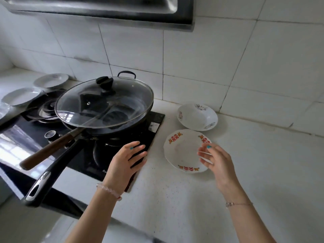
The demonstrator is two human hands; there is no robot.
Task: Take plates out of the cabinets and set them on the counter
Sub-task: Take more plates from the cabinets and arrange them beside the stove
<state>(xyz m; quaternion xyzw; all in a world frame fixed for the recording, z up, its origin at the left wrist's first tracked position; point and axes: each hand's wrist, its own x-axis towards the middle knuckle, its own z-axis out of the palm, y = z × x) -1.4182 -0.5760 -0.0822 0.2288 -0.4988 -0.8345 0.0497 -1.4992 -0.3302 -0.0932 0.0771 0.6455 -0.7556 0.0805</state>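
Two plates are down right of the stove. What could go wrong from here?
The right hand is at the red-patterned plate, whose near rim looks raised off the counter; letting go carelessly might make it clatter. The left hand hovers over the stove corner, near the pan handle, which juts past the front edge and may get knocked.

The white speckled counter [175,199] carried a black glass hob [82,163] set into it. Just right of the hob lay a red-patterned plate [182,151], with a grey-patterned plate [197,116] beyond it by the wall. Left of the hob sat two plain white plates [50,80] [21,96].
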